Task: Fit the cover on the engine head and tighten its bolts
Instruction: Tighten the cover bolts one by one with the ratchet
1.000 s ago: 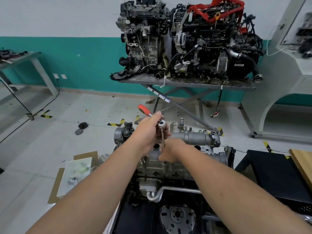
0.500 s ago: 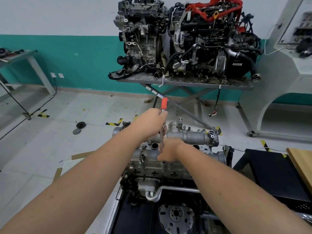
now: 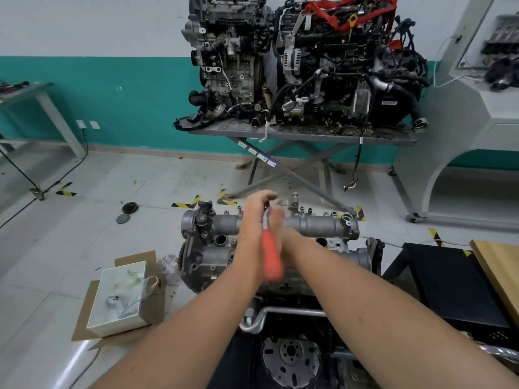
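In the head view, a ratchet wrench with an orange handle [image 3: 271,256] is seen between the two hands, above the grey cast-aluminium cover [image 3: 311,224] seated on the engine head [image 3: 207,259]. The left hand [image 3: 254,220] is blurred, its fingers [image 3: 266,195] stretched beside the wrench head. The right hand [image 3: 280,220] is blurred; its grip cannot be told. A white box [image 3: 120,296] lies on the floor at left.

L hand [image 3: 254,220] on orange-handled ratchet [image 3: 271,258] over cover [image 3: 317,223]; R hand [image 3: 280,220] blurred beside.
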`<action>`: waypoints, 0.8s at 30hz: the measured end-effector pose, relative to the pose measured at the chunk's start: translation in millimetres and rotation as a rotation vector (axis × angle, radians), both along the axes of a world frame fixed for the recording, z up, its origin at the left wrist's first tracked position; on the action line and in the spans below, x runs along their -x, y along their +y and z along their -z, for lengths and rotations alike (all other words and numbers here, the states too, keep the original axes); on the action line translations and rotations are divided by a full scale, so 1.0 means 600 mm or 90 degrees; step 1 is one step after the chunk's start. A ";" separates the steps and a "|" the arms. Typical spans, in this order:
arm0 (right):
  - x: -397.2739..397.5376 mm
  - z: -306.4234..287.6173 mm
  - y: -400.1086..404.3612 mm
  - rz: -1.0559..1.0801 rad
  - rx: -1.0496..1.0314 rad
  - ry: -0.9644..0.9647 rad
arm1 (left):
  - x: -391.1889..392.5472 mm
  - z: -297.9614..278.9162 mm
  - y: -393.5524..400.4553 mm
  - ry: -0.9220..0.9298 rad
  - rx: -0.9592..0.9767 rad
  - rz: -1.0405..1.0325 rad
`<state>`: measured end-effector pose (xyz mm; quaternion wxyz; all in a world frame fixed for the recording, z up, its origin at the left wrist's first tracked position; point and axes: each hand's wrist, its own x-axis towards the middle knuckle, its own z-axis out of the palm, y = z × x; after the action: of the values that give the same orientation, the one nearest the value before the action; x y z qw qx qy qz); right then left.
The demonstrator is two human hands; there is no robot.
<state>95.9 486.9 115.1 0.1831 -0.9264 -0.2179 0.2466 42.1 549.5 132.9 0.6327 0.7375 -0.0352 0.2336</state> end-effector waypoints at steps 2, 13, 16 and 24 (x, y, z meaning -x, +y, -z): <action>0.008 -0.015 0.004 -0.005 0.072 0.033 | -0.005 -0.008 -0.018 0.142 0.326 -0.042; -0.002 0.006 0.000 -0.047 0.173 -0.103 | -0.022 -0.040 0.076 0.291 0.322 0.221; 0.000 0.008 -0.002 -0.048 0.174 -0.109 | -0.025 -0.043 0.079 0.303 0.333 0.208; 0.006 0.006 -0.001 -0.043 0.177 -0.082 | -0.050 -0.106 0.078 0.481 -0.068 0.232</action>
<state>92.4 486.0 111.2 0.0307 -0.9489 -0.2239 0.2203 72.2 596.4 196.8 0.5929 0.7848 0.0571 -0.1712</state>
